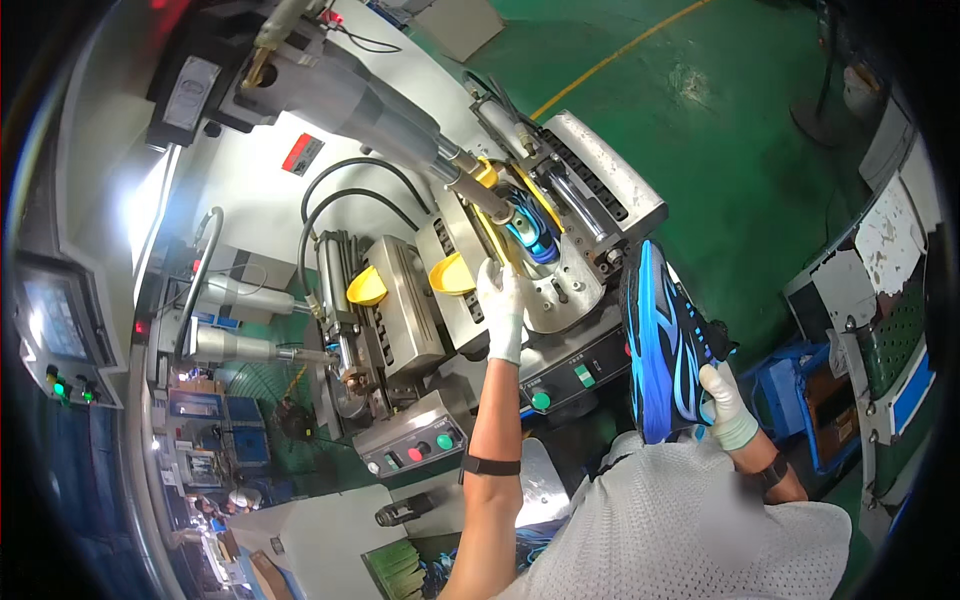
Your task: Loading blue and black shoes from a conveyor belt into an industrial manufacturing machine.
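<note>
While the right hand grips a black and blue shoe from beneath, near its lower end, its gloved fingers are curled shut on the upper and the shoe stands nearly upright just right of the press. The left hand, also gloved, reaches up to the machine and lies against a metal plate beside a yellow pad; its fingers look loosely bent, touching the edge rather than clamped on anything, though the grip cannot be told for sure. A second blue shoe sits clamped inside the press, under the cylinder rod.

By the look of it the held shoe is light, with a soft, yielding upper and a stiffer sole, so a hold at the heel or along the sole rim would probably steady it better than a pinch on the fabric. It should not be fragile or slippery in cloth gloves.

Room is tight on the machine side: steel plates, clamps, hoses and another yellow pad crowd the left hand, and hard edges lie close. To the right, green floor gives open space, with a blue crate low beside the person.
</note>
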`<state>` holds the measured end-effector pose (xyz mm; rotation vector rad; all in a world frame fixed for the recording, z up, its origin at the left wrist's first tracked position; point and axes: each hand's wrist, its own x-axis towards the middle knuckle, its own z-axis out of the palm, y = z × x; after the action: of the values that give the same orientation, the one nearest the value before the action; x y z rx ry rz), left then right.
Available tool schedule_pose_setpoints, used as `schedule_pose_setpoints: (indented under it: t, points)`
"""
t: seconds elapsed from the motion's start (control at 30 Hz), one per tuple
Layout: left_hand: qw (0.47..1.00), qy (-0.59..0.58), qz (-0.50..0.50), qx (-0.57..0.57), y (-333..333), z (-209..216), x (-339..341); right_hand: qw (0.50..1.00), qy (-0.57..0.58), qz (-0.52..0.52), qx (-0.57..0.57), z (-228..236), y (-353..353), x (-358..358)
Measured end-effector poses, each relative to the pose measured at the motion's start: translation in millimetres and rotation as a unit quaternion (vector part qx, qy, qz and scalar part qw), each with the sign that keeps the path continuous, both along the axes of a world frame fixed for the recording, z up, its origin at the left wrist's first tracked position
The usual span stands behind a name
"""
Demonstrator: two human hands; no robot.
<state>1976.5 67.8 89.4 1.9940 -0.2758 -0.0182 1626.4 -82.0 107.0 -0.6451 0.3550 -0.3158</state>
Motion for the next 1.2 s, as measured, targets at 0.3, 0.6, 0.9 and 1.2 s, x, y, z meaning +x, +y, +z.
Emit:
schedule_pose_setpoints:
  t: [0.3, 0.6, 0.9, 1.2]
  points:
    - [0.976, -0.072, 0.099, 0.179, -90, -83, 74, 0.992, 0.084, -0.065, -0.065, 18, 4, -23]
    - [0.994, 0.101, -0.037, -0.015, -53, -55, 111, 0.981, 0.136, -0.06, -0.124, 3, 6, -36]
    - [0.934, 0.234, -0.022, -0.27, 140, 25, -113, 0.962, 0.088, 0.079, -0.246, 66, -7, 137]
    - [0.963, 0.235, 0.126, 0.027, 280, 0, -315, 0.577, 0.312, 0.067, -0.752, -103, -24, 450]
